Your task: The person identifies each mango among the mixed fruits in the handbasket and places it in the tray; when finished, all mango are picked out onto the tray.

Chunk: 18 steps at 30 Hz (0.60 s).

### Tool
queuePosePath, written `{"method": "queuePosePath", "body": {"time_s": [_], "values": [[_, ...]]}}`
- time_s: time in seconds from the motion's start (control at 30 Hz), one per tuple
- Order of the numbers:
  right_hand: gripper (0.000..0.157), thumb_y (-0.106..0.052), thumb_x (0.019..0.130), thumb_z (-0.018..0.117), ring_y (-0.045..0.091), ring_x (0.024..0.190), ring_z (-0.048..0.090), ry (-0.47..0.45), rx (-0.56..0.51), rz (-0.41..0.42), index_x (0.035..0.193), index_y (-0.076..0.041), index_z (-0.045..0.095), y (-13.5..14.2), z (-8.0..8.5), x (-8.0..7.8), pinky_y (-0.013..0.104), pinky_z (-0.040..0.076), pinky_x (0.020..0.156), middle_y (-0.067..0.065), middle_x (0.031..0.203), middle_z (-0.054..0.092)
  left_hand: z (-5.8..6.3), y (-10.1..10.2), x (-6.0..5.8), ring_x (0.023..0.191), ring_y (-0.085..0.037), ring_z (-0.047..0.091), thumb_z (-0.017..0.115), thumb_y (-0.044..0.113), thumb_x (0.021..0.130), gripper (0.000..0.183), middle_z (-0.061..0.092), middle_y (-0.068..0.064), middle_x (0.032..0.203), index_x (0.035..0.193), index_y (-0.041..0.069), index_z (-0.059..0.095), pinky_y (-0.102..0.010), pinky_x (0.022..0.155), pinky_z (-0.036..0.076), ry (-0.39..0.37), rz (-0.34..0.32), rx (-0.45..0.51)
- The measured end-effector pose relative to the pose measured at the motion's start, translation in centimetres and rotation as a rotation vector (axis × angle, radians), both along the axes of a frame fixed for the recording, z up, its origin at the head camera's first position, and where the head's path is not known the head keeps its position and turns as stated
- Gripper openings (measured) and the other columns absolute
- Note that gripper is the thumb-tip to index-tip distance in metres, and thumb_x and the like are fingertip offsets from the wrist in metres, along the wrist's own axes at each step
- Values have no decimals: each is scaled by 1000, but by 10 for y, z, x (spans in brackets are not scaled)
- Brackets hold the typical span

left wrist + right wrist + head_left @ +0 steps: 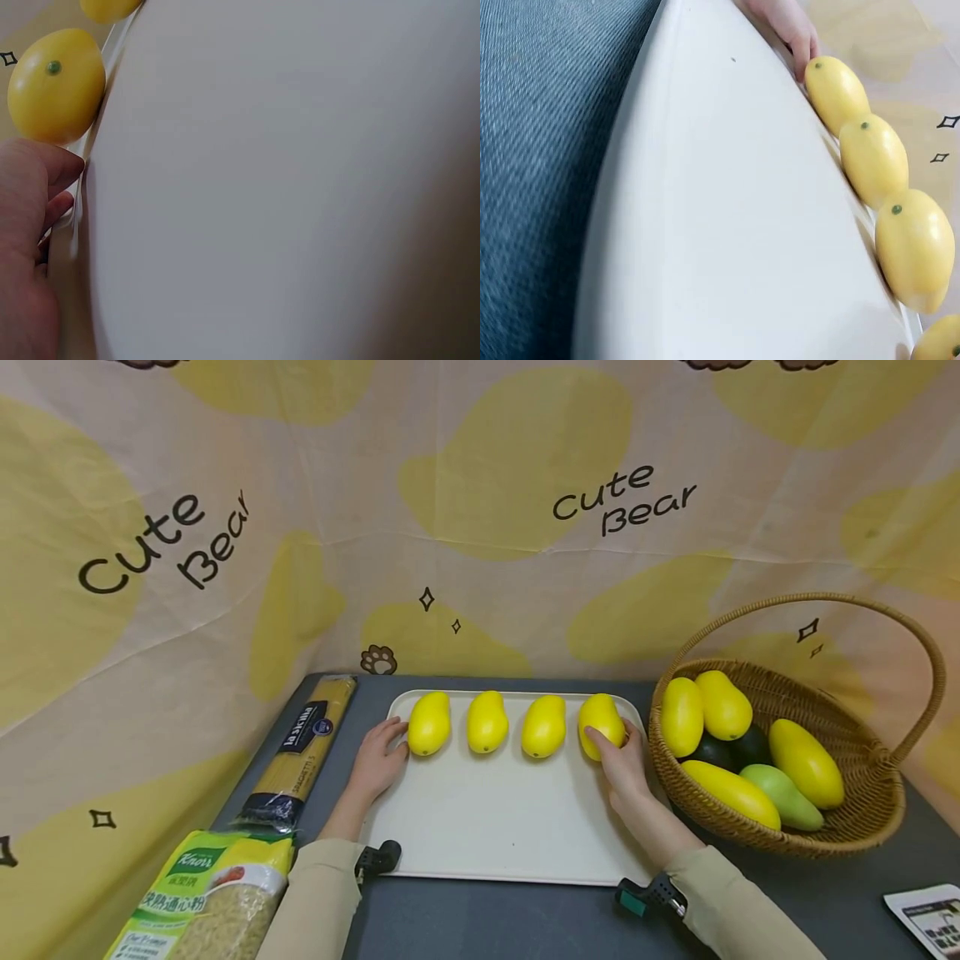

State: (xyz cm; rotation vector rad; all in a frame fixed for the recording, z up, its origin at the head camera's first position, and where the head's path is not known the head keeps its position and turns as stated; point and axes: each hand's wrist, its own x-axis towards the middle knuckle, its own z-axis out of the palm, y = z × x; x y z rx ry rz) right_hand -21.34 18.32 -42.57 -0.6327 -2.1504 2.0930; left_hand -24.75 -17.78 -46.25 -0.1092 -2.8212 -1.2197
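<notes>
Several yellow mangoes stand in a row along the far side of a white tray [510,827]. My right hand [624,764] holds the rightmost mango [600,720], its thumb across the front and its fingers at the right side. At the other end, my left hand [378,760] rests by the tray's left rim with relaxed fingers, right beside the leftmost mango [430,723]. The left wrist view shows its thumb close below that mango [56,90]. Between the two ends are a second mango [487,722] and a third mango [543,727].
A wicker basket [847,839] with yellow mangoes, a green mango [783,797] and dark fruit stands right of the tray. On the left lie a spaghetti pack [303,752] and a Knorr pasta bag [202,902]. A printed card [930,918] lies at the right edge. Patterned cloth hangs behind.
</notes>
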Motion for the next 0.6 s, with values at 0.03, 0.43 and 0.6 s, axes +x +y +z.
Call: {"method": "queuePosePath", "body": {"time_s": [0.03,0.43,0.6], "values": [[84,-23,93,64,32,133,30,-2,16,1,155,-6,10,0,0,0,42,27,113,20,155,20,0,0,0,142,-37,24,50,14,97,45,37,-18,151,139,-2,50,-56,115,18,0,0,1],[83,-30,93,63,32,135,28,-14,119,29,154,-3,13,1,-3,-1,44,24,114,19,154,21,1,0,1,142,-37,24,50,13,98,44,36,-19,152,139,-3,50,-55,115,17,4,-5,-1],[83,-30,92,64,32,135,29,-15,143,33,153,-4,15,1,-5,-1,45,24,114,19,154,23,1,1,1,142,-38,24,50,13,98,45,36,-19,152,139,-3,49,-55,115,18,-1,-4,-7]]}}
